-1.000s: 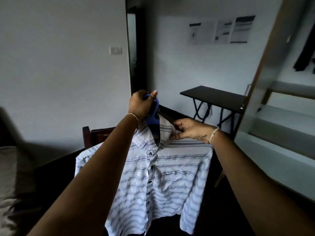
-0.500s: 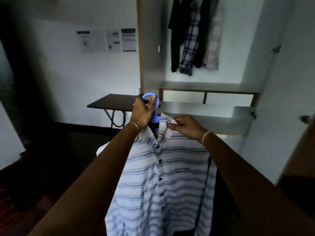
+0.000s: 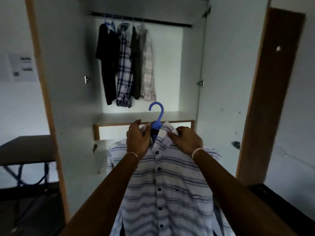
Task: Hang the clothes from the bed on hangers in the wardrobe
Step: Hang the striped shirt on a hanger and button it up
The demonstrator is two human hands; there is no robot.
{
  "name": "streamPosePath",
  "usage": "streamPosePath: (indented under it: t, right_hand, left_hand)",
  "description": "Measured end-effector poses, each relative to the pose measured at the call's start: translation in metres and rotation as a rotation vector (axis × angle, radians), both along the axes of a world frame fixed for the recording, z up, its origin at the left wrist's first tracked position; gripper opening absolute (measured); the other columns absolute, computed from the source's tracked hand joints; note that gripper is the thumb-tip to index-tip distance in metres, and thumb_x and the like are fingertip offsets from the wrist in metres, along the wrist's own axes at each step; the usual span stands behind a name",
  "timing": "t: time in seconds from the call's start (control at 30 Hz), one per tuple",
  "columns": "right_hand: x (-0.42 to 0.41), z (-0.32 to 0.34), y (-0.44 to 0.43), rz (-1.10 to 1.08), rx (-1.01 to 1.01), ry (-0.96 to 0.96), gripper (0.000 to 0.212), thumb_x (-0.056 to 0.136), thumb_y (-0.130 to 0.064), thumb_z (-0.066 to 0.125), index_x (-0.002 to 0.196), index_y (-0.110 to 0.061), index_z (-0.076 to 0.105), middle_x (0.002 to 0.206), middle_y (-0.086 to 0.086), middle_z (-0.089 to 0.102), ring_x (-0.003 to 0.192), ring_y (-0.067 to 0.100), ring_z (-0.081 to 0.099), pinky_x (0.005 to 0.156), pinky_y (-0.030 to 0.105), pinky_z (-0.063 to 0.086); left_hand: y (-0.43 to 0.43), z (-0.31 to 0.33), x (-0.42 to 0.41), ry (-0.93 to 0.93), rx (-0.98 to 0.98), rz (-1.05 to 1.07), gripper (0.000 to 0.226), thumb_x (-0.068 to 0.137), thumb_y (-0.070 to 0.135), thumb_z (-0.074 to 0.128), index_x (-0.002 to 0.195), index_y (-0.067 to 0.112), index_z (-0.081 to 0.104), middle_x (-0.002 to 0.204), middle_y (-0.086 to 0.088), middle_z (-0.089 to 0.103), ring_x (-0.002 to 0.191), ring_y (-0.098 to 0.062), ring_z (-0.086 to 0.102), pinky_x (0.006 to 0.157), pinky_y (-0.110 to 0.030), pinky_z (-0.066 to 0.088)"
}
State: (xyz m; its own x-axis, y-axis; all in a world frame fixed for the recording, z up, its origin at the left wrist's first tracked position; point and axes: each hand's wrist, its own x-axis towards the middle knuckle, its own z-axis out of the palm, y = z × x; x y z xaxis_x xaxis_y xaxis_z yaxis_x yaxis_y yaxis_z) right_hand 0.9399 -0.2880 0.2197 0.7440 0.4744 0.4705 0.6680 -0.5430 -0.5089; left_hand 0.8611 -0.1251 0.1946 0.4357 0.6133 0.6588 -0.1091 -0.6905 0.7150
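Observation:
A white shirt with blue stripes [image 3: 167, 181] hangs on a blue hanger [image 3: 157, 116] in front of me, buttoned down the front. My left hand [image 3: 138, 140] grips the left side of the collar beside the hanger's neck. My right hand [image 3: 186, 140] pinches the right collar flap. The hanger's hook stands free above both hands. Straight ahead is the open wardrobe, its dark rail [image 3: 153, 21] high up, with several garments [image 3: 126, 65] hanging at the rail's left part.
A wardrobe shelf [image 3: 144, 116] runs just behind the hanger hook. The left wardrobe door [image 3: 71, 99] and the brown right door [image 3: 271, 99] stand open on either side. A dark folding table [image 3: 25, 149] stands at the left.
My view has swung right from the room to face the open wardrobe. My left hand has dropped from the hanger's hook to the collar, leaving the hook bare.

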Motion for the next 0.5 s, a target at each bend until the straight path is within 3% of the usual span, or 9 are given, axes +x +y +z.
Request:
streamPosePath:
  t: [0.1,0.2,0.3,0.37,0.43,0.5]
  right_hand:
    - [0.050,0.011,0.008,-0.087,0.090,0.089,0.038,0.092,-0.049,0.052,0.107,-0.015,0.059,0.106,0.009,0.067,0.105,0.030,0.062,0.078,0.032,0.044]
    - [0.109,0.019,0.022,-0.065,0.216,0.295,0.046,0.093,-0.038,0.055,0.122,-0.004,0.045,0.112,0.012,0.063,0.102,0.028,0.060,0.083,0.032,0.046]
    - [0.168,0.028,0.042,0.021,0.363,0.489,0.044,0.093,-0.022,0.059,0.122,0.009,0.047,0.107,0.018,0.063,0.082,0.018,0.057,0.063,0.022,0.049]
    - [0.204,0.037,0.051,0.083,0.436,0.566,0.031,0.094,-0.009,0.058,0.115,0.013,0.053,0.092,0.016,0.062,0.070,0.013,0.055,0.045,0.013,0.043]
    - [0.234,0.051,0.055,0.138,0.493,0.632,0.007,0.092,0.006,0.052,0.095,0.010,0.058,0.080,0.014,0.058,0.063,0.014,0.053,0.042,0.014,0.042]
    - [0.263,0.070,0.058,0.190,0.508,0.635,0.017,0.091,0.013,0.048,0.080,0.003,0.056,0.081,0.020,0.058,0.060,0.017,0.051,0.043,0.017,0.044]
  left_hand:
    - [-0.004,0.003,0.057,-0.062,0.048,0.100,0.041,0.092,0.033,0.059,0.120,0.003,0.052,0.120,-0.018,0.052,0.113,-0.035,0.046,0.096,-0.042,0.037]
    - [-0.010,-0.002,0.118,-0.054,0.089,0.070,0.047,0.085,0.044,0.054,0.110,0.004,0.055,0.111,-0.018,0.052,0.106,-0.036,0.048,0.093,-0.043,0.040]
    - [-0.014,-0.006,0.183,-0.023,0.041,-0.112,0.045,0.083,0.030,0.070,0.117,0.004,0.056,0.115,-0.017,0.050,0.111,-0.035,0.050,0.095,-0.043,0.044]
    - [-0.016,-0.003,0.226,-0.061,-0.019,-0.177,0.055,0.080,0.021,0.074,0.127,0.004,0.050,0.123,-0.015,0.045,0.118,-0.031,0.048,0.100,-0.045,0.045]
    - [-0.015,0.006,0.265,-0.124,-0.067,-0.190,0.067,0.080,0.019,0.074,0.136,0.004,0.040,0.132,-0.014,0.041,0.125,-0.029,0.043,0.108,-0.043,0.039]
    - [-0.012,0.021,0.301,-0.184,-0.102,-0.178,0.078,0.082,0.018,0.073,0.144,0.004,0.029,0.142,-0.015,0.034,0.132,-0.028,0.036,0.114,-0.038,0.031]
